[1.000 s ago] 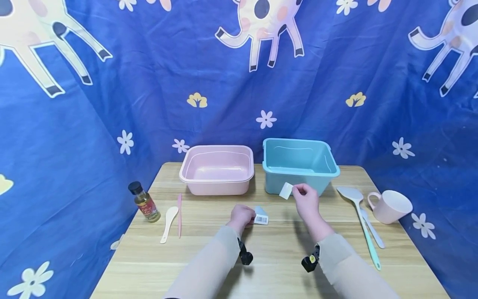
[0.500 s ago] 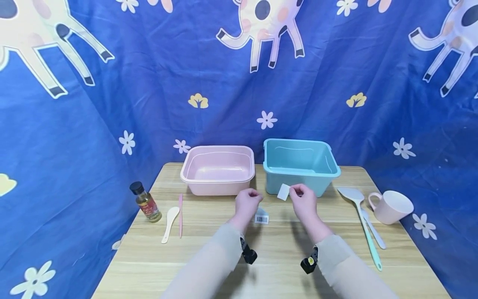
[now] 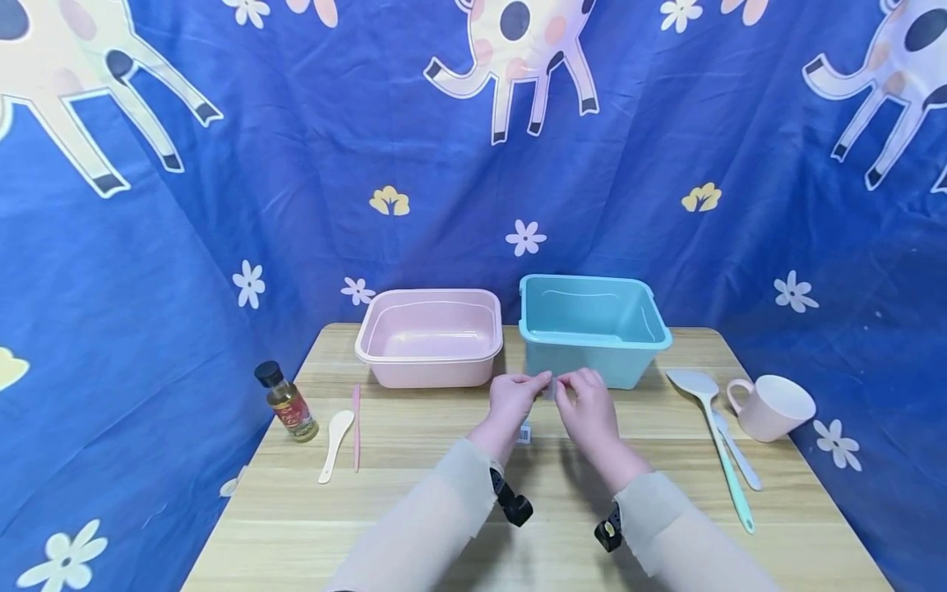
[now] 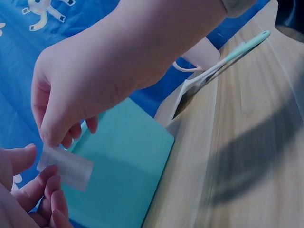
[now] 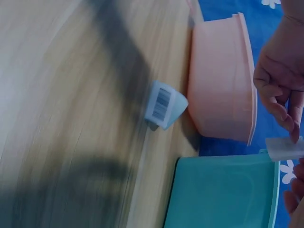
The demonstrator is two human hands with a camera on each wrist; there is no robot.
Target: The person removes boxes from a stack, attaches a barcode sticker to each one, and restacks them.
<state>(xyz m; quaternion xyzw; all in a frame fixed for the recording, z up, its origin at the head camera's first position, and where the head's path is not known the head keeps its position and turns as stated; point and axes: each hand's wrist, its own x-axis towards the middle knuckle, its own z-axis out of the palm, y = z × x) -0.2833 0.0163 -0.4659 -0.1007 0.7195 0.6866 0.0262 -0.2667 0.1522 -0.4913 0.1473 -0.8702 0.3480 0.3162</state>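
My right hand pinches a small, thin white rectangular slip between thumb and finger, in front of the teal bin. Close on its left is my left hand; in the left wrist view its fingertip touches the slip's corner, while the thumb stands apart from that finger. Faint print shows on the slip in that view. On the table below the hands lies a small light-blue piece with a white barcode label, partly hidden by the left hand in the head view.
A pink bin stands left of the teal one. At left are a sauce bottle, a white spoon and a thin pink stick. On the right lie a spatula, a pale-blue utensil and a pink mug.
My left hand has left the barcoded piece on the table, then risen and moved right to the slip. The right hand has shifted slightly left, keeping the slip pinched.
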